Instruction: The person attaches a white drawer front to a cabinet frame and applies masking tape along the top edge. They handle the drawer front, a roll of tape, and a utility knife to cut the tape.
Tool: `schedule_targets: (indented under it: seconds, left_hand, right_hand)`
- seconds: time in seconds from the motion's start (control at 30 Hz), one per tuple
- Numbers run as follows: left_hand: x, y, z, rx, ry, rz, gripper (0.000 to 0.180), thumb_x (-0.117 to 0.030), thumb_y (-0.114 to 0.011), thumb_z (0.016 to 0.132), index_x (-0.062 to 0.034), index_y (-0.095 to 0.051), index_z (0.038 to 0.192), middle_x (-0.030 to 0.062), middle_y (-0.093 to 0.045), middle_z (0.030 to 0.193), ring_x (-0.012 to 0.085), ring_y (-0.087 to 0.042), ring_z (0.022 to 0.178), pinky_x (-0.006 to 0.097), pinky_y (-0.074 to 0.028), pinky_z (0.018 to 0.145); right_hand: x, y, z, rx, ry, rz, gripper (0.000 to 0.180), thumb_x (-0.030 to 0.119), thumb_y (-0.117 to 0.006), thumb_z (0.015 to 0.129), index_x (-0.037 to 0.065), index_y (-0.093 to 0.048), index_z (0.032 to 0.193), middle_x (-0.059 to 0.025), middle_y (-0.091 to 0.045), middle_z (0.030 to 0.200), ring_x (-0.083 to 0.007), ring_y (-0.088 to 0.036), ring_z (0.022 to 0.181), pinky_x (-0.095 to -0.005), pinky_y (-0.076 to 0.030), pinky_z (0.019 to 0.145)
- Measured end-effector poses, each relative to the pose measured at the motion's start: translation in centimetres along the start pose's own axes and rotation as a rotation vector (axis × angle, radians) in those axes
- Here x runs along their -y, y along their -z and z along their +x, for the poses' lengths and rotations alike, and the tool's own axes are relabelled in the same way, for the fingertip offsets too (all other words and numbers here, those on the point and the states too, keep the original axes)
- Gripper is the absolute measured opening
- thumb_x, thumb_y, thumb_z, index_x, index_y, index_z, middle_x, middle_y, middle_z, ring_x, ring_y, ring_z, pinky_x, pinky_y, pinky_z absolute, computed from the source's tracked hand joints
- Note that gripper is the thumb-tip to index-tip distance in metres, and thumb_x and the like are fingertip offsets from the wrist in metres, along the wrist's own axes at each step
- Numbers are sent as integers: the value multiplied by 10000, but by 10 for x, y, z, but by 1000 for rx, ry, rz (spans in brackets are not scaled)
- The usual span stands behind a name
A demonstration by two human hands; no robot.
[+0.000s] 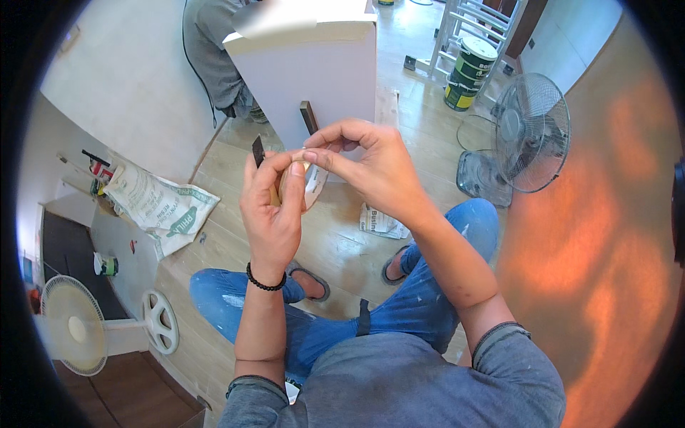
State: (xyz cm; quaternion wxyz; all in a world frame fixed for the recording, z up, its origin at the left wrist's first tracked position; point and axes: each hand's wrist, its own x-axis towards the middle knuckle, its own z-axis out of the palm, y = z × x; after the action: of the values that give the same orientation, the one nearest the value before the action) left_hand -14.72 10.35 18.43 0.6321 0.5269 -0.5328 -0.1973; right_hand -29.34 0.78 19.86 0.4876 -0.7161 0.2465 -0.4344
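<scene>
My left hand [275, 214] is raised in front of me, its fingers curled round what looks like a roll of tape [314, 185], pale with a whitish side. A flat dark blade-like piece [258, 151] sticks up beside the left fingers; the rest of it is hidden. Reaching in from the right, my right hand [371, 164] pinches thumb and forefinger together at the roll's upper edge, next to my left fingertips. Just beyond my hands stands a white cabinet [321, 78] with a dark bar handle [308, 116].
A person in grey [214, 53] is behind the cabinet's left side. To the right are a standing fan [531, 132], stacked paint buckets [471, 75] and a ladder [457, 36]. A printed sack [168, 207] and a white fan [75, 327] lie left. Newspaper [382, 222] is on the floor.
</scene>
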Motion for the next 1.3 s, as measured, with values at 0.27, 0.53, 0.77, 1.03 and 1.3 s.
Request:
schedule_targets:
  seconds: [0.27, 0.53, 0.77, 1.03, 1.3]
  left_hand:
    - [11, -2, -9, -166, -34, 142, 282, -118, -634, 1042, -4, -666, 1298, 21, -556, 1047, 50, -543, 734, 208, -453, 608]
    - [45, 11, -7, -189, 99, -169, 372, -137, -749, 960, -7, -682, 1302, 121, -727, 1094, 142, -650, 1017, 295, -518, 880]
    - [33, 18, -6, -335, 68, -268, 311, -131, -756, 951, -15, -712, 1237, 83, -752, 1030, 125, -678, 954, 282, -540, 820]
    - [30, 28, 23, -510, -242, -51, 273, -99, -746, 934, -25, -727, 1196, 162, -757, 1051, 295, -737, 940, 376, -570, 792]
    - [65, 27, 22, -509, -177, 65, 262, -132, -733, 966, -21, -736, 1203, 147, -763, 1045, 200, -722, 908, 332, -551, 797]
  right_hand:
    - [0, -26, 6, -87, 319, -314, 74, 43, -707, 867, 23, -680, 934, -104, -676, 859, -291, -646, 856, -398, -473, 768]
    - [19, -50, 2, -62, 540, -659, 130, 5, -696, 841, 53, -633, 945, -98, -651, 936, -338, -603, 913, -425, -429, 818]
    - [9, -61, 27, -100, 335, -340, 160, 38, -810, 861, 10, -675, 943, -64, -740, 877, -117, -634, 788, -288, -519, 781]
    - [43, -72, 70, -33, 179, -139, 250, 6, -805, 861, -43, -724, 1092, -64, -746, 905, -88, -662, 812, -233, -527, 751]
    - [58, -57, 98, -251, 486, -275, 79, 18, -789, 880, -31, -768, 937, -64, -752, 856, -87, -668, 777, -221, -527, 737]
